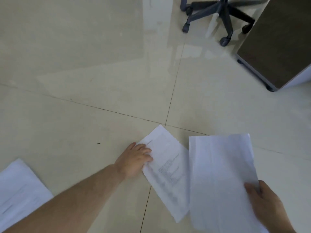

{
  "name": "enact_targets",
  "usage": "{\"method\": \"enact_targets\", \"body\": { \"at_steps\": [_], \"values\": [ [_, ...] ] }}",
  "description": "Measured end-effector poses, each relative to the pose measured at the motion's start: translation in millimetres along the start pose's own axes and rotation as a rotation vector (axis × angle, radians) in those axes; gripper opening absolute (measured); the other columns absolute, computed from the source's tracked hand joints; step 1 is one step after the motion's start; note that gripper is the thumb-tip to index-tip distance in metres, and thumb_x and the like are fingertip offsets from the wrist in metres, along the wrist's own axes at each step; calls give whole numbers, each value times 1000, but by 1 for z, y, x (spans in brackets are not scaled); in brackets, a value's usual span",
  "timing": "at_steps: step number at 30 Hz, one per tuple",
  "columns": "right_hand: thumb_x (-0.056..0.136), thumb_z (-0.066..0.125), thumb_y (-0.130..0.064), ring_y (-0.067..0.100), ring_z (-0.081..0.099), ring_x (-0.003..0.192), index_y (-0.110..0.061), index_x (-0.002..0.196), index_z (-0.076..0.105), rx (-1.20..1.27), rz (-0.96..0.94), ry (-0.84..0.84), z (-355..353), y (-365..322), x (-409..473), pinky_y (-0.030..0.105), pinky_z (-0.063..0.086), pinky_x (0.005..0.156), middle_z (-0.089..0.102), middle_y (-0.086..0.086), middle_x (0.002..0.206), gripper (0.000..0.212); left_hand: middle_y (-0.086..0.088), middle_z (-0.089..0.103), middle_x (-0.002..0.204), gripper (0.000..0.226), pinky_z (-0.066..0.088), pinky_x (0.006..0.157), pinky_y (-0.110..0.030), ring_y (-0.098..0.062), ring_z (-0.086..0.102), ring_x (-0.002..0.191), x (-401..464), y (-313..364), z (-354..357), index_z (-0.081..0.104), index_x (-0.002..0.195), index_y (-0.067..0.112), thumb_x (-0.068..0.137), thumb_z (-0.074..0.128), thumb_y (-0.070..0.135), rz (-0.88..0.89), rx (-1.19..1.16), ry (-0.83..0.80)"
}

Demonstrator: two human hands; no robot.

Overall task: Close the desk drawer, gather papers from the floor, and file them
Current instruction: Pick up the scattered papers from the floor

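Note:
A printed sheet of paper [166,169] lies on the tiled floor near the bottom middle. My left hand [134,158] rests on its left edge, fingers curled onto the paper. My right hand [267,206] at the bottom right grips a stack of white papers [220,179] by the lower right edge; the stack overlaps the right side of the floor sheet. Another sheet of paper [18,190] lies on the floor at the bottom left, beside my left forearm. No desk drawer shows in this view.
A dark-sided cabinet on castors [276,47] stands at the upper right. The wheeled base of an office chair [223,14] is at the top, left of the cabinet. Glossy cream floor tiles [84,64] fill the remainder.

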State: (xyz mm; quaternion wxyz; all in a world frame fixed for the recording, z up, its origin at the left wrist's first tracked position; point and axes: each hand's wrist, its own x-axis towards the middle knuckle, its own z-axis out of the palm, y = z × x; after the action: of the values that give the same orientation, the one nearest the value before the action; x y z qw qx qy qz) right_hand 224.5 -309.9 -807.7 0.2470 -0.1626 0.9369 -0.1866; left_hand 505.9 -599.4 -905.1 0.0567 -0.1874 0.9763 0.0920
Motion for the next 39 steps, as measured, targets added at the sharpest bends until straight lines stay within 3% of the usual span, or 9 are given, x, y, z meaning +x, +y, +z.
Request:
{"method": "enact_targets", "body": {
  "at_steps": [6, 10, 19, 22, 25, 29, 34, 36, 39],
  "values": [
    [93, 53, -45, 44, 61, 112, -9, 115, 63, -56, 147, 31, 3, 23, 21, 40, 39, 82, 67, 27, 117, 43, 8, 70, 84, 37, 48, 88, -35, -21, 67, 87, -3, -26, -6, 66, 67, 27, 50, 79, -3, -71, -100, 213],
    [99, 57, -11, 30, 59, 93, -6, 108, 67, -14, 149, -113, 26, 18, 25, 41, 44, 85, 70, 22, 104, 15, 0, 73, 89, 22, 41, 89, -27, -19, 57, 94, -2, -27, -31, 71, 71, 19, 71, 60, 0, -32, -233, 400],
    [95, 60, -22, 34, 70, 83, -6, 96, 78, 595, 282, -540, 109, -56, -29, 41, 54, 83, 79, 14, 84, 24, 0, 70, 85, 35, 50, 80, -42, -28, 61, 88, 0, 42, -1, 68, 76, 19, 57, 62, -10, -45, -238, 183],
    [92, 61, -42, 41, 67, 113, -7, 122, 70, 819, 371, -623, 128, -74, -40, 54, 51, 100, 75, 15, 115, 47, -8, 68, 87, 24, 46, 85, -45, -34, 61, 92, -12, 50, 4, 70, 84, 12, 70, 56, 0, -156, -216, 117],
    [85, 76, -39, 38, 60, 125, -5, 132, 64, 415, 136, -559, 142, -80, -55, 39, 42, 105, 66, 21, 133, 59, -17, 59, 123, 29, 30, 107, -53, -37, 45, 126, -29, 47, 7, 61, 112, 8, 87, 48, 5, -268, -134, 8],
    [83, 81, -22, 45, 56, 125, 6, 129, 64, 46, -26, -440, 154, -99, -55, 48, 40, 104, 59, 34, 135, 56, -19, 39, 150, 45, 16, 116, -54, -37, 27, 142, -84, 28, 3, 47, 135, 10, 90, 43, 13, -399, -154, -51],
    [10, 51, -103, 45, 61, 119, -1, 129, 65, -82, -117, -365, 186, -98, -24, 49, 46, 94, 65, 29, 129, 157, -18, 67, 124, 50, 50, 96, -45, -35, 63, 113, -218, -32, 11, 67, 118, 8, 70, 53, 6, -1070, -264, 388],
    [24, 67, -94, 44, 62, 117, -2, 128, 65, -50, -109, -381, 187, -104, -22, 50, 47, 97, 66, 29, 127, 138, -21, 65, 127, 60, 48, 97, -48, -37, 63, 115, -279, -63, 20, 64, 124, 5, 65, 65, -6, -1094, -183, 296],
    [78, 84, -36, 39, 64, 103, 1, 127, 63, 26, -174, -353, 170, -132, -56, 49, 49, 93, 67, 29, 122, 66, -13, 44, 150, 73, 30, 113, -48, -32, 42, 138, -321, -94, 17, 40, 145, 12, 77, 61, -4, -777, 28, -98]
  ]
}}
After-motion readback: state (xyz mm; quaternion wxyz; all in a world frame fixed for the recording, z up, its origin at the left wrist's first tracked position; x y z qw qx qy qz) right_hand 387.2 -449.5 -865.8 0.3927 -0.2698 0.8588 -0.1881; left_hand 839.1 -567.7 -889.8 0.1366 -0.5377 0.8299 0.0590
